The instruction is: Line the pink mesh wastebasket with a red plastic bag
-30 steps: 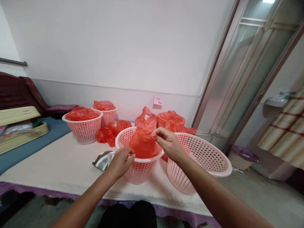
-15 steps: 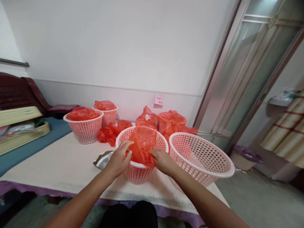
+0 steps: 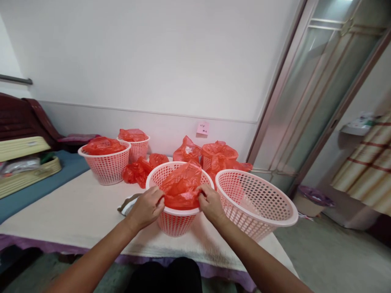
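Observation:
A red plastic bag (image 3: 182,189) sits inside the pink perforated basket (image 3: 175,224) in front of me. My left hand (image 3: 149,206) pinches the bag's edge at the left side of the basket's near rim. On the opposite side, my right hand (image 3: 210,202) grips the bag's edge with its fingers closed. Between the two hands the near edge of the bag is drawn out along the rim. Partly behind my left hand lies a grey, white and brown item (image 3: 128,204) whose kind I cannot make out.
A larger pink basket (image 3: 256,199) stands at right. Bag-topped baskets stand at back left (image 3: 106,165), farther back (image 3: 138,147) and back right (image 3: 220,151). Red bags (image 3: 139,171) lie between them. A pink note (image 3: 202,128) is on the wall; a bin (image 3: 310,201) stands on the floor.
My left hand has closed from loosely spread fingers onto the bag's edge. My right hand has shifted slightly right, and the bag's near edge is now wider and lower in the basket.

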Available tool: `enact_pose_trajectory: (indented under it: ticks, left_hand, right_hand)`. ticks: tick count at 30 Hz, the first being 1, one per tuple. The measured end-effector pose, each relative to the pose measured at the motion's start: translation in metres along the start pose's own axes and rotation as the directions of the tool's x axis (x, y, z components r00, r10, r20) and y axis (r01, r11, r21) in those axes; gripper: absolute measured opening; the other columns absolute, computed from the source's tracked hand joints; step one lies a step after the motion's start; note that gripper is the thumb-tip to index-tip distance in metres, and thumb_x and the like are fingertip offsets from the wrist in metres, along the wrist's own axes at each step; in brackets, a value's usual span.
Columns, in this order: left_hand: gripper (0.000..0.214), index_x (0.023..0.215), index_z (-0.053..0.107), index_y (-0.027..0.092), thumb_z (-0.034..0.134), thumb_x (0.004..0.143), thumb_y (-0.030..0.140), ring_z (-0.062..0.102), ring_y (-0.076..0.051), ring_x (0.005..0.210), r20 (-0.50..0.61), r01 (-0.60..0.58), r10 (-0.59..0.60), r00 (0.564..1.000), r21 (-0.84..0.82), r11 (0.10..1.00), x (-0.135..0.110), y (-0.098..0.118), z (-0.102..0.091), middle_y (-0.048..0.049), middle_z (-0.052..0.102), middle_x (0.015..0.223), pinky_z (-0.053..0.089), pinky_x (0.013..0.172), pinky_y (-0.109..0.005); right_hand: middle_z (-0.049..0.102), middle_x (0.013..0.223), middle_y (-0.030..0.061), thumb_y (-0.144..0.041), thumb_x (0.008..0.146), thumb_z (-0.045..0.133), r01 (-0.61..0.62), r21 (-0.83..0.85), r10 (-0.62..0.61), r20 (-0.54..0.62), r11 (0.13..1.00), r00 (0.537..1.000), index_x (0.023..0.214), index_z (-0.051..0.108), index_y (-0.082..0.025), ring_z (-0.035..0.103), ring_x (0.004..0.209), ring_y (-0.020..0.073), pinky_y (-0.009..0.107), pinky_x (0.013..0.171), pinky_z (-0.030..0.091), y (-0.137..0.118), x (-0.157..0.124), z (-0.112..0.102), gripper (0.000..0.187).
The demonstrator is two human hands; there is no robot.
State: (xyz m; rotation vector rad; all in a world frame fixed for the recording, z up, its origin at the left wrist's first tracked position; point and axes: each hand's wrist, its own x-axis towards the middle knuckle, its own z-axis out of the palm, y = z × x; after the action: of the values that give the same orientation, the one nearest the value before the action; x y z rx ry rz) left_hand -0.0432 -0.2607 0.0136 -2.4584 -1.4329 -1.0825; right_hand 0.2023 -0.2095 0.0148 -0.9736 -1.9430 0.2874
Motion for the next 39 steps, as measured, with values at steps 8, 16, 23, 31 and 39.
enact_pose_trajectory:
  ticks: [8,16,23,31,39]
  left_hand:
    - [0.016,0.102,0.06,0.018,0.055,0.089,0.027,0.052,-0.023,0.099,-0.169,0.031,-0.022,0.985,0.053,0.998,-0.035,-0.016,-0.01,-0.0082,0.055,0.101,0.045,0.089,-0.039]
    - [0.025,0.115,0.054,0.016,0.045,0.092,0.017,0.051,-0.022,0.115,-0.174,0.0,0.014,0.985,0.082,0.997,-0.017,-0.001,-0.027,-0.0104,0.055,0.118,0.041,0.101,-0.04]
    - [0.055,0.13,0.048,0.012,0.063,0.084,0.039,0.058,-0.027,0.113,0.24,-0.202,0.156,0.958,0.182,0.962,-0.016,0.012,-0.009,-0.0138,0.063,0.122,0.046,0.098,-0.043]
    - [0.015,0.099,0.062,0.015,0.055,0.087,0.021,0.063,-0.026,0.084,0.264,-0.117,0.026,0.964,0.336,0.934,-0.022,0.016,0.002,-0.0077,0.067,0.09,0.051,0.074,-0.041]
    - [0.052,0.132,0.047,0.0,0.058,0.084,0.015,0.065,-0.028,0.086,0.124,-0.035,-0.021,0.992,0.431,0.902,-0.047,0.019,0.012,-0.0161,0.07,0.1,0.052,0.077,-0.044]
  right_hand:
    - [0.055,0.079,0.0029,-0.028,0.095,0.04,0.052,0.075,-0.048,-0.052,0.996,0.997,0.075,0.051,-0.021,0.052,0.077,0.0177,0.031,0.074,0.04,-0.008,-0.014,-0.003,0.023]
    - [0.046,0.07,-0.0002,-0.017,0.091,0.043,0.277,-0.091,-0.262,0.143,0.957,0.954,0.066,0.039,-0.021,0.045,0.071,0.0154,0.031,0.07,0.034,-0.016,-0.021,0.009,0.025]
    - [0.05,0.072,0.0,-0.013,0.09,0.045,0.293,0.02,-0.293,0.116,0.956,0.949,0.071,0.047,-0.019,0.047,0.073,0.0152,0.03,0.071,0.034,-0.029,-0.032,0.006,0.02]
    - [0.054,0.077,0.0013,-0.018,0.09,0.051,0.114,0.183,-0.094,-0.116,0.976,0.989,0.074,0.055,-0.019,0.053,0.074,0.0147,0.028,0.07,0.04,-0.035,-0.036,-0.002,0.016]
    - [0.052,0.067,-0.0002,-0.016,0.084,0.052,-0.054,0.007,0.054,0.012,0.999,0.998,0.065,0.051,-0.019,0.051,0.064,0.0138,0.027,0.062,0.037,-0.022,-0.044,-0.017,0.02]
